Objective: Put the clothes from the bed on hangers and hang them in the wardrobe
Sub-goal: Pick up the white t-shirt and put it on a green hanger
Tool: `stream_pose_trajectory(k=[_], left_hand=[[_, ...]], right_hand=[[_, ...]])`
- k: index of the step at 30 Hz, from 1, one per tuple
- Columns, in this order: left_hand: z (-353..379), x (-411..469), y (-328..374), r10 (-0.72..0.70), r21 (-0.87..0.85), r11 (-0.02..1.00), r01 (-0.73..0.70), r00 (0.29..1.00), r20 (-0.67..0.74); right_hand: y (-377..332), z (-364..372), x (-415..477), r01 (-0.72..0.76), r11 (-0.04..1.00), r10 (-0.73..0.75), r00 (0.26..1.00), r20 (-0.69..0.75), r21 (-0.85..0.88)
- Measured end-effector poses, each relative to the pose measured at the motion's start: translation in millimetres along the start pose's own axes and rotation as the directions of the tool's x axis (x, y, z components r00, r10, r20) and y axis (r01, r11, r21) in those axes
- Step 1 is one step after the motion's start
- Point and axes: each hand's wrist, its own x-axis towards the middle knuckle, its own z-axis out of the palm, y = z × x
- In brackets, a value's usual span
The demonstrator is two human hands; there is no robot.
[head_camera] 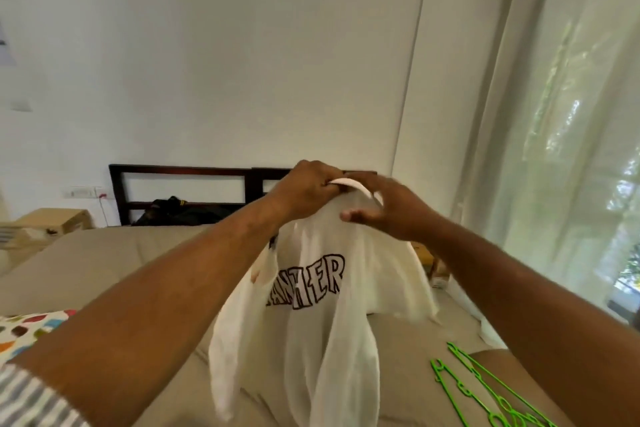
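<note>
Item under handling: a white T-shirt with outlined black lettering across the chest, held up above the bed at its neck.

Left hand: grip closed around the top of a white hanger, of which only a curved strip shows between the two hands; neck fabric appears bunched in the same grip.

Right hand: just beside the left, fingers partly open and curled over the shoulder of the shirt. Whether it pinches the cloth or merely rests on it cannot be told.

Material: thin, soft, slightly translucent knit, hanging in loose vertical folds below the grip, hem draping toward the bed. Judged light and limp; it will slip off a sloping hanger arm if seated unevenly. Best held at the neckline or shoulder seams, not the body.

Hanger: judged rigid, smooth plastic, mostly hidden inside the shirt.

Also noted: green hangers, thin and angular, lie on the bed below and to the right of the grip. The bed cover is tan and matte.

Wardrobe: not in view.
</note>
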Motion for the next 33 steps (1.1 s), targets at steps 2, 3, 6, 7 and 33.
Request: stream_pose_trajectory(k=[2,3,6,7,33], left_hand=[[0,-9,0,0.016,-0.020,1.000,-0.017,1.000,-0.004],[1,-16,-6,-0.024,-0.045,0.999,0.023,0.999,-0.026],[7,-52,-30,-0.276,-0.088,0.958,0.274,0.961,-0.011],[13,-68,-39,-0.360,-0.070,0.930,0.361,0.932,0.033],[-12,-109,-105,-0.387,-0.067,0.919,0.389,0.852,-0.353]], right_hand=[[-12,19,5,-0.037,0.998,0.033,0.997,0.068,0.052],[-16,25,7,-0.064,0.992,0.057,0.996,0.064,0.113],[-23,28,16,-0.111,0.970,0.114,0.993,-0.001,0.216],[-26,27,18,-0.129,0.962,0.137,0.990,-0.018,0.240],[59,-46,-21,-0.266,0.964,0.260,0.922,-0.288,0.020]])
